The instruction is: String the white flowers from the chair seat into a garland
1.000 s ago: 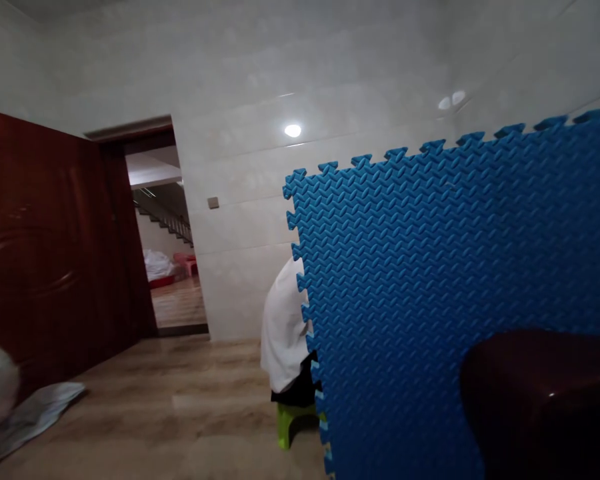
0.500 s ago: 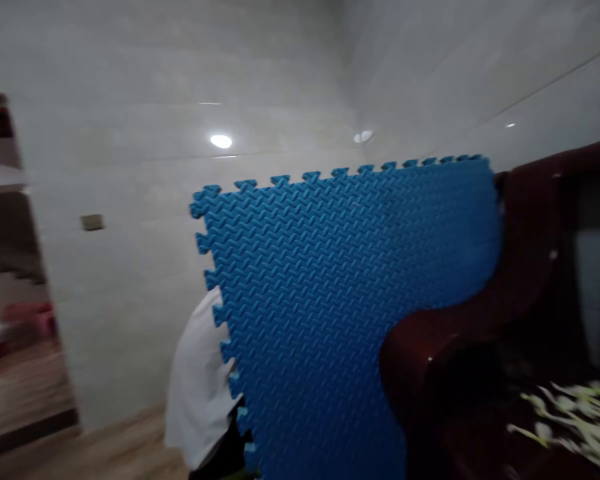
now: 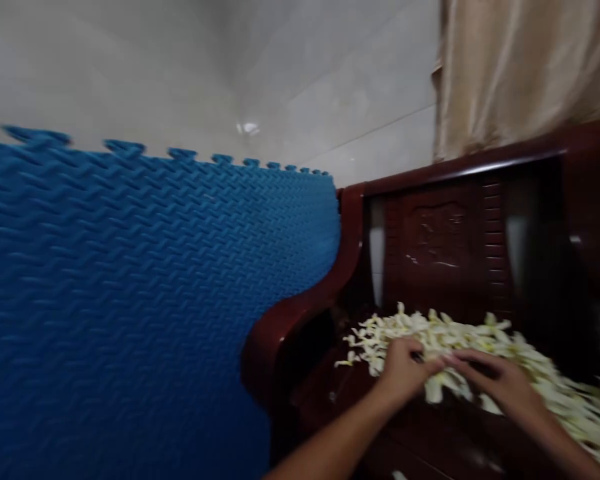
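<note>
White-and-yellow flowers (image 3: pixel 540 367) lie in a loose heap along the seat of a dark red wooden bench (image 3: pixel 490 167). My left hand (image 3: pixel 405 367) is over the near left part of the heap, its fingers closed in a pinch. From the other side my right hand (image 3: pixel 503 383) reaches in, with its fingertips drawn together and meeting those of the left. Whatever is between the fingertips is too small and blurred to make out. White petals show just below the joined fingers, but I cannot tell whether they are held or lying on the seat.
A large blue foam mat (image 3: pixel 145 287) with jigsaw edges stands upright against the outside of the bench's curved armrest (image 3: pixel 290 320). Pale tiled wall (image 3: pixel 330 87) rises behind, and a beige curtain (image 3: pixel 520 73) hangs over the bench back.
My view has swung right, so the doorway and the person in white are out of sight. Both my hands now show, meeting over the flowers.
</note>
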A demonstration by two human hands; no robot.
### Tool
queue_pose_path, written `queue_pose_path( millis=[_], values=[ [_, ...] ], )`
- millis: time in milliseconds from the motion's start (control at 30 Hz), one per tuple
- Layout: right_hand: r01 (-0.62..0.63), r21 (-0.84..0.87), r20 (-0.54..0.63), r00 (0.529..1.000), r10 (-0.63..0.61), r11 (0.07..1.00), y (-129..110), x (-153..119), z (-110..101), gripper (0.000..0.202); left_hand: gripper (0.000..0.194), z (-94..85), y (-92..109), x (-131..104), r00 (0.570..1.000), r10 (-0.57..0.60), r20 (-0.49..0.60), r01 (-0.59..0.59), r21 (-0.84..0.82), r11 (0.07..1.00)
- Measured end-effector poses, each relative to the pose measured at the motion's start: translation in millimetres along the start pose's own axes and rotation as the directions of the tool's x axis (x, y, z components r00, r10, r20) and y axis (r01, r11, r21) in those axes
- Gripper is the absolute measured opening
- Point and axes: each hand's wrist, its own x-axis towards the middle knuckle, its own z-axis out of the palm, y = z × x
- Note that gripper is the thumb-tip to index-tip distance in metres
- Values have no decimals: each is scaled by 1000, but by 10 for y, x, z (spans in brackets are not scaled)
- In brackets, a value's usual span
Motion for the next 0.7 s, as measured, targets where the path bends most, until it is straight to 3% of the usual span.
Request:
queue_pose_path(
  millis=[167,267,467,700],
  values=[
    [-131,140,220,971,98,981,-172,-27,29,39,34,-117,70,15,992,73,-108,-70,28,997],
    [-139,188,193,976,102,972,-243,-46,27,40,33,-127,91,8,995,88,-45,-88,7,996],
    [-122,204,-7,992,126,971,-159,15,-91,43,25,-121,125,17,984,178,8,-178,-32,984],
    [-118,165,93,990,103,979,-169,-38,-22,44,51,-138,20,51,996,58,71,-54,-51,997]
  ],
)
